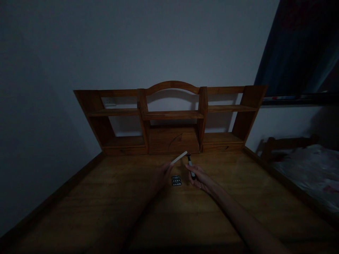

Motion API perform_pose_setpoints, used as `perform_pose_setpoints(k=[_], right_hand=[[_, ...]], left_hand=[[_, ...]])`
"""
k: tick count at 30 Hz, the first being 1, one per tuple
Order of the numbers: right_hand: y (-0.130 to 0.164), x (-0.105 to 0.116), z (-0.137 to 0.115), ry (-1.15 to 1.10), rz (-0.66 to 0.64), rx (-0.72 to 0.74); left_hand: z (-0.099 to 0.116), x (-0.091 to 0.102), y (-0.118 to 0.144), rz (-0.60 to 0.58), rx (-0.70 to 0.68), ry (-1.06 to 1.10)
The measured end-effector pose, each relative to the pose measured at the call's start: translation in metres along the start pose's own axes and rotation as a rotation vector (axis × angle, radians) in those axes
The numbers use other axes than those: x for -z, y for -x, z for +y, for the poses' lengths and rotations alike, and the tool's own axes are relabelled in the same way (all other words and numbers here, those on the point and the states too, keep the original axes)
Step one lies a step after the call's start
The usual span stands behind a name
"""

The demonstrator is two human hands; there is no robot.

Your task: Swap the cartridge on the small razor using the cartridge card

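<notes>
Clearly, left grip (pixel 161 173) pinches a forward-jutting pale stick (pixel 180 157); right grip (pixel 200 177) clasps a razor (pixel 190 163).

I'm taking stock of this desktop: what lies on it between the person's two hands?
In the head view, a small dark item with three rows of pale marks lies on the desktop between the left hand and the right hand.

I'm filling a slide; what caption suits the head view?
Over a wooden desk, the left hand holds a pale stick, the right hand a razor.
</notes>
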State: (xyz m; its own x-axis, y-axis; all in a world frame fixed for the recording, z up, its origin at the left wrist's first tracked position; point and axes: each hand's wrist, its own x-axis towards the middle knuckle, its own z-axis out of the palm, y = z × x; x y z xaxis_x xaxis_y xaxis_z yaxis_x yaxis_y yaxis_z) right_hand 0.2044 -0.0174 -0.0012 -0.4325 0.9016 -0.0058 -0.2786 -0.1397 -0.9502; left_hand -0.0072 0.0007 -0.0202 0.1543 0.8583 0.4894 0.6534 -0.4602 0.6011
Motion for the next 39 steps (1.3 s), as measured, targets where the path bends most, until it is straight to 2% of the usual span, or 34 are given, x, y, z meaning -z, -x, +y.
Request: perform_pose_setpoints(k=[3, 7, 11, 14, 17, 19, 21, 26, 28, 32, 34, 37, 39], right_hand=[[-0.002, 0.001, 0.003, -0.009, 0.023, 0.011], [-0.001, 0.000, 0.001, -0.007, 0.011, -0.013], [0.001, 0.000, 0.000, -0.002, 0.001, -0.001], [-0.002, 0.003, 0.003, -0.012, 0.010, 0.021], [-0.007, 0.008, 0.009, -0.028, 0.037, 0.020], [-0.010, 0.010, 0.013, -0.050, 0.050, 0.016], [-0.011, 0.011, 0.016, -0.091, 0.062, 0.024], [-0.009, 0.010, 0.014, -0.070, 0.057, 0.020], [-0.006, 0.008, 0.010, -0.019, 0.032, 0.000], [-0.003, 0.006, 0.006, -0.019, 0.027, -0.001], [-0.005, 0.007, 0.008, -0.045, 0.035, 0.008], [-0.008, 0.009, 0.014, -0.065, 0.037, 0.008], [-0.010, 0.011, 0.016, -0.080, 0.042, 0.013]], left_hand=[[-0.004, -0.001, -0.001, -0.031, 0.018, -0.079], [-0.007, 0.004, -0.004, 0.006, 0.112, -0.130], [-0.001, 0.008, -0.001, -0.024, 0.034, -0.071], [0.002, 0.005, -0.001, -0.074, -0.028, -0.181], [-0.002, 0.004, -0.003, -0.005, 0.049, -0.291], [-0.006, 0.006, -0.004, 0.045, 0.116, -0.270], [-0.009, 0.008, -0.003, 0.060, 0.127, -0.219], [-0.003, 0.004, -0.002, -0.056, -0.028, -0.234], [-0.001, 0.004, -0.003, -0.052, 0.021, -0.273], [-0.003, 0.012, -0.005, 0.040, 0.137, -0.236], [-0.001, 0.014, -0.004, 0.039, 0.083, -0.163], [0.004, 0.011, -0.002, -0.051, -0.023, -0.107], [0.003, 0.009, -0.003, -0.054, -0.001, -0.138]])
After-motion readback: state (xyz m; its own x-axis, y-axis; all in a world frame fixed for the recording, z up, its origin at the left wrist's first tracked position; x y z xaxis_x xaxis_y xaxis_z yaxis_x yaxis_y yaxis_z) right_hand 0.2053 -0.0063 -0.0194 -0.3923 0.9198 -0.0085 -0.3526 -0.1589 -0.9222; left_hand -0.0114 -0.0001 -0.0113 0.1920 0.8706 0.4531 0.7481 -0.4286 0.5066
